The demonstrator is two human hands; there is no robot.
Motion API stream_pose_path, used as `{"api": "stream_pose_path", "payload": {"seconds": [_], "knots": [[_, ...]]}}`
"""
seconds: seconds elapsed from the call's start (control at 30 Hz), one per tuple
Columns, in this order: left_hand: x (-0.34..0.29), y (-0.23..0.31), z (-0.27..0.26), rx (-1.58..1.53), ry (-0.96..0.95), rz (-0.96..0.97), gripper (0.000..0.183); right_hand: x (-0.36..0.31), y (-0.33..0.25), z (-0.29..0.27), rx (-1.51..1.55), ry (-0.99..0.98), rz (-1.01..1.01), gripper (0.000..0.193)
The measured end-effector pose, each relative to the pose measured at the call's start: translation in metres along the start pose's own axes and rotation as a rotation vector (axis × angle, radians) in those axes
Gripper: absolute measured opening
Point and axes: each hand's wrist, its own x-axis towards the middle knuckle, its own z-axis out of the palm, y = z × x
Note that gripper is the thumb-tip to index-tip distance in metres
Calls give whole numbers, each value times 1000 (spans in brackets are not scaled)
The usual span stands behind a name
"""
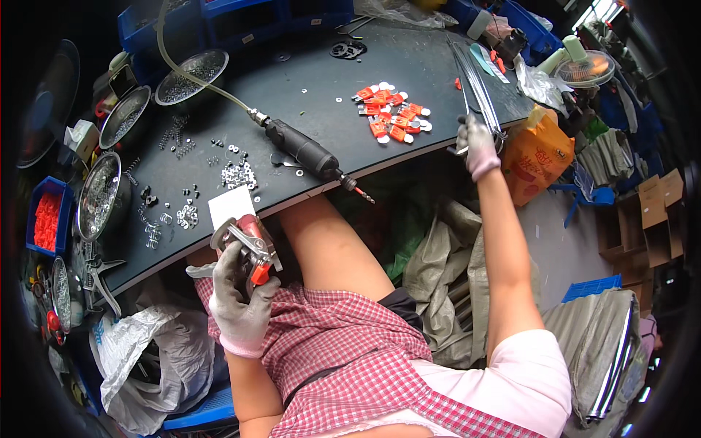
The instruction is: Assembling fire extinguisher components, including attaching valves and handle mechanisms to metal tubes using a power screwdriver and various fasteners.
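My left hand (239,310), in a grey-white glove, is closed around a metal assembly (248,239) with dark red sides and an orange-red tab, held at the table's near edge. Just behind it a white square piece (231,206) lies at the edge. Over at the right end of the table, my gloved right hand (478,148) has its fingers bent around the near ends of long thin metal rods (476,86). How many rods it grips is hidden. Between the hands lies a black air screwdriver (303,148) with a hose, its bit pointing past the edge.
Orange-red plastic pieces with white discs (394,113) are heaped on the dark table (292,80). Nuts (237,175) and springs (152,233) lie to the left. Metal bowls (100,196) and a blue bin of red parts (48,223) line the left side. An orange bag (538,157) hangs at the right.
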Motion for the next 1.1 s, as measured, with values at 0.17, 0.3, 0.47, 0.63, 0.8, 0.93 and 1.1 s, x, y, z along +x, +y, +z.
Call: {"api": "stream_pose_path", "payload": {"seconds": [0.17,0.3,0.47,0.63,0.8,0.93,1.1], "knots": [[5,8,5,-111,26,64,59,-117,19,56,460,-182,-82,37],[16,13,7,-60,36,98,59,-69,12,48,822,-728,196,35],[23,4,-18,-196,228,68,58,-175,-2,102,184,-610,-110,31],[24,8,-47,-507,260,-173,57,-234,32,79,-437,-692,-754,32],[20,6,-56,-586,271,-217,54,-254,25,78,-639,-753,-757,37],[20,3,-59,-603,239,-236,55,-250,23,81,-823,-719,-801,37],[23,-7,-60,97,368,19,56,-257,16,85,-847,-688,-768,40]]}}
